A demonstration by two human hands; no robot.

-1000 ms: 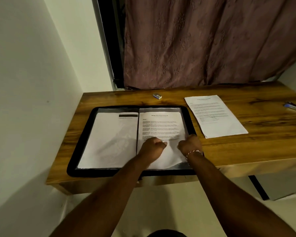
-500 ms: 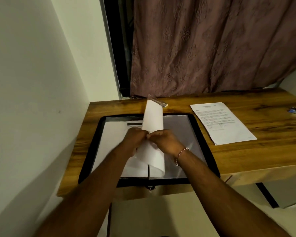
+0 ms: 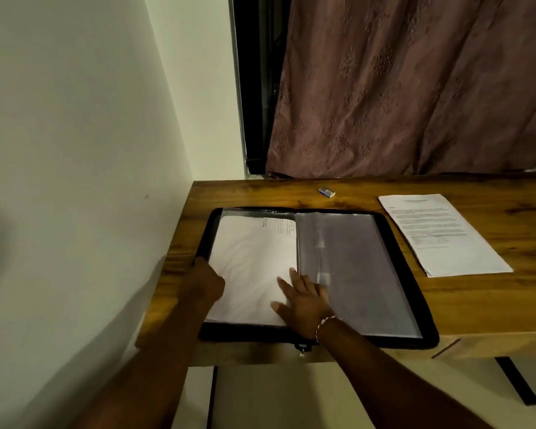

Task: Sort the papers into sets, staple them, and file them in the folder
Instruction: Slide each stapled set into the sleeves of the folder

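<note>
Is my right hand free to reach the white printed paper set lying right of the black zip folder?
Probably yes: the right hand lies flat, holding nothing, on the black zip folder, and only bare wooden desk lies between folder and white printed paper set.

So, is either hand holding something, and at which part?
The left hand apparently grips the folder at its left edge; the right hand lies flat on the page.

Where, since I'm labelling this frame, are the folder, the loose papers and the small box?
folder (image 3: pixel 353 274): head view, empty clear sleeve on its right side.
loose papers (image 3: pixel 443 233): head view, middle of top sheet.
small box (image 3: pixel 326 191): head view, its top face.
</note>
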